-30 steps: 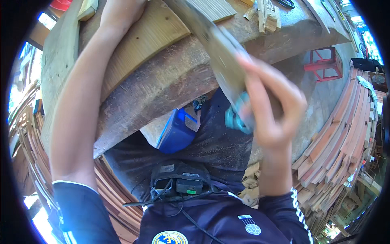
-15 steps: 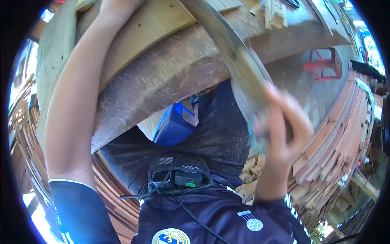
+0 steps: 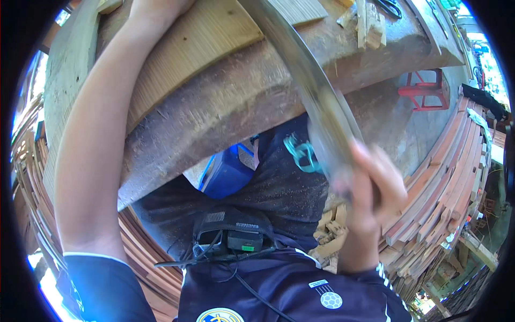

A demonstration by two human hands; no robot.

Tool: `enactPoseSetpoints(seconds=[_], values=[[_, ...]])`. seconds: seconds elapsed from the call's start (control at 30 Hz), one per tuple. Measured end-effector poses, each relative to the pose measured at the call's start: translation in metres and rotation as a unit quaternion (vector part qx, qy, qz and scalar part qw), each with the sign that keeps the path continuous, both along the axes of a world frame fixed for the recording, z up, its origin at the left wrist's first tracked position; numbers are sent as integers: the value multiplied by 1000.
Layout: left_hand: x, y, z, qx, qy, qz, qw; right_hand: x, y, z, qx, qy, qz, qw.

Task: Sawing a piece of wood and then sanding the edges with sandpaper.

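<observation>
A long handsaw [image 3: 314, 88] is grasped at its near end by the blurred right hand [image 3: 373, 185]; its blade is seen at the right end of a wooden board [image 3: 201, 45] laid on the desk [image 3: 236, 86]. Whether anything is grasped by the left hand [image 3: 155, 7], cropped above, cannot be told.

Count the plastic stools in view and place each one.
2: a red stool at the right, beyond the workbench, and a blue stool, partly hidden, below the workbench's near edge. Others may be hidden underneath.

The left arm [image 3: 88, 150] stretches forward, left hand [image 3: 158, 9] partly cropped, while the blurred right hand [image 3: 362, 203] curls its fingers [image 3: 391, 181].
</observation>
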State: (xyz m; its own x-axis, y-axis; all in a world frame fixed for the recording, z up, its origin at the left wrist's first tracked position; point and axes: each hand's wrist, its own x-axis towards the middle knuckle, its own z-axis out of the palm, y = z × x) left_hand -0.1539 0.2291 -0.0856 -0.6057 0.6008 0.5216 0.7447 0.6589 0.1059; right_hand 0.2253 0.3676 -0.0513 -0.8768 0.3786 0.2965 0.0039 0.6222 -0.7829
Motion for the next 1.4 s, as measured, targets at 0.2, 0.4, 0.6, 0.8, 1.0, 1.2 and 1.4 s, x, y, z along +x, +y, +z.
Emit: enactPoseSetpoints(seconds=[0.2, 0.4, 0.6, 0.8, 1.0, 1.2, 1.4], values=[[-13, -12, 5, -152, 188, 15, 970, -73, -14, -19, -137, 126, -12, 982], [1, 10, 10, 13, -38, -3, 999, 28, -6, -2, -77, 81, -17, 994], [3, -12, 10, 5, -42, 21, 999, -27, -9, -4, -47, 60, -4, 997], [1, 3, 13, 38, -46, 62, 996, -39, -17, 4, -5, 54, -49, 997], [-4, -4, 14, 0, -15, 32, 999, 30, 2, 7, -86, 67, -50, 993], [-23, -14, 6, -97, 42, 48, 993, -55, 9, 6, -160, 45, -12, 986], [5, 2, 19, 19, -51, 54, 997, 9, 16, 21, -28, 32, 1, 999]])
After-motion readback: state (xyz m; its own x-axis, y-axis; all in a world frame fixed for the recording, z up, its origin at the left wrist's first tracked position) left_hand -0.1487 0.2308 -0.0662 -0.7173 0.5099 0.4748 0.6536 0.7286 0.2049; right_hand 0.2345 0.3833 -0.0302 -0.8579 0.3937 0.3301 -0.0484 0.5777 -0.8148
